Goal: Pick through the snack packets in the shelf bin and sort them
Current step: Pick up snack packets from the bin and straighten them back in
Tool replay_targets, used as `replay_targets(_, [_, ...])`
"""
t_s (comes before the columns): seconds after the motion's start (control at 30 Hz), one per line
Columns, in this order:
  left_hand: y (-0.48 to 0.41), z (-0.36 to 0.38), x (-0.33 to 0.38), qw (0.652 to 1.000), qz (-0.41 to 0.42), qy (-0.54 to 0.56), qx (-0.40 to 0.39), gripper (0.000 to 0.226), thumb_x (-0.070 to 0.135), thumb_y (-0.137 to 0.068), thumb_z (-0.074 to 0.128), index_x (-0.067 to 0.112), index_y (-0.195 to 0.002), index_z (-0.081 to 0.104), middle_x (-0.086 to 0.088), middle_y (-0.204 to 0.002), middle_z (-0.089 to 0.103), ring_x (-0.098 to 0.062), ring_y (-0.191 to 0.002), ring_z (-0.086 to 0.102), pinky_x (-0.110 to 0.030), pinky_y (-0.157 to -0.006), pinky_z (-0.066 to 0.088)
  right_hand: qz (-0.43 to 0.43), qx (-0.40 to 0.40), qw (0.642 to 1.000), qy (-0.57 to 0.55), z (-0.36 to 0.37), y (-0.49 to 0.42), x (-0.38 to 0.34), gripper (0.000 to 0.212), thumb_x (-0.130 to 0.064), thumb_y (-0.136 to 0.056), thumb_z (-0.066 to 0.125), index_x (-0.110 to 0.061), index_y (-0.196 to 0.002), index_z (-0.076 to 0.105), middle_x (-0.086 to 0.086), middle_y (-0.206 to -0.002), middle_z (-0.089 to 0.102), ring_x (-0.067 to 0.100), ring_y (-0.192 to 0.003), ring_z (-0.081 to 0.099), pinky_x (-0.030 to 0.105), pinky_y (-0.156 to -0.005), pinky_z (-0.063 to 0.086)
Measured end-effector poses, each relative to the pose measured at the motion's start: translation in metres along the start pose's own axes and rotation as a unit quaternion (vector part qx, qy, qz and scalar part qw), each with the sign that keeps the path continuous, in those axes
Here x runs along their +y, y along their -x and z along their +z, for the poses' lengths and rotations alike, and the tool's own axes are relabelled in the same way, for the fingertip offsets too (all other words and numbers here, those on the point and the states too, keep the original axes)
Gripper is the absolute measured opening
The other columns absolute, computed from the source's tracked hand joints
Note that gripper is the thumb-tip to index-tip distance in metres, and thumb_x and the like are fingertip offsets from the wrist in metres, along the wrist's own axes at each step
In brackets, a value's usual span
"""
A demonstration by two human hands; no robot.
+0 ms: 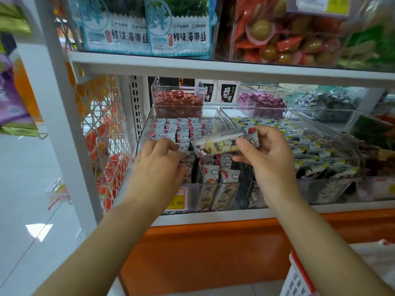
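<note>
A clear plastic shelf bin [147,121] holds several small grey-white snack packets with red marks, standing in rows [178,128]. My right hand [270,159] pinches one such packet [222,144] sideways above the bin's middle. My left hand [159,163] reaches into the bin's left side, its fingertips curled onto the upright packets [183,144] there. More packets [215,180] stand at the bin's front, partly hidden by my hands.
A neighbouring clear bin [320,150] on the right holds black-and-yellow packets. Smaller bins of red [178,98] and purple [263,100] sweets sit behind. A shelf board [213,66] hangs close overhead. A yellow price tag [177,202] is at the front; a white basket [299,276] stands lower right.
</note>
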State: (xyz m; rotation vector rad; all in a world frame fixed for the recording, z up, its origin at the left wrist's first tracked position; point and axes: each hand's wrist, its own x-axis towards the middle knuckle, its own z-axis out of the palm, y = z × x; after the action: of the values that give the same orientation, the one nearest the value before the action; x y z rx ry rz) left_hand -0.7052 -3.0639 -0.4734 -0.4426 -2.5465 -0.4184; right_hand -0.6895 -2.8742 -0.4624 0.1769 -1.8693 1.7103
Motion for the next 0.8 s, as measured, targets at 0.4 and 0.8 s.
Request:
replay_targets(0.4, [0.0, 0.007, 0.013, 0.998, -0.022, 0.059, -0.008, 0.004, 0.021, -0.081, 0.068, 0.021, -0.084, 0.071, 0.008, -0.094, 0.039, -0.022, -0.105, 0.033, -0.023, -0.078, 0.018, -0.105, -0.126, 0.95, 0.267, 0.031, -0.016, -0.001, 0.03, -0.02, -0.086, 0.066, -0.013, -0.114, 0.059, -0.012, -0.095, 0.053, 0.006, -0.088, 0.052, 0.017, -0.075, 0.043])
replay_targets(0.8, [0.004, -0.001, 0.0, 0.998, 0.008, 0.054, 0.015, 0.006, 0.022, -0.08, 0.071, 0.019, -0.085, 0.073, 0.001, -0.095, 0.052, -0.023, -0.098, 0.038, -0.026, -0.079, 0.025, -0.148, -0.346, 0.785, 0.491, 0.055, -0.028, 0.011, 0.025, -0.019, -0.09, 0.052, -0.03, -0.103, 0.07, -0.004, -0.094, 0.064, 0.02, -0.105, 0.039, 0.035, -0.085, 0.032])
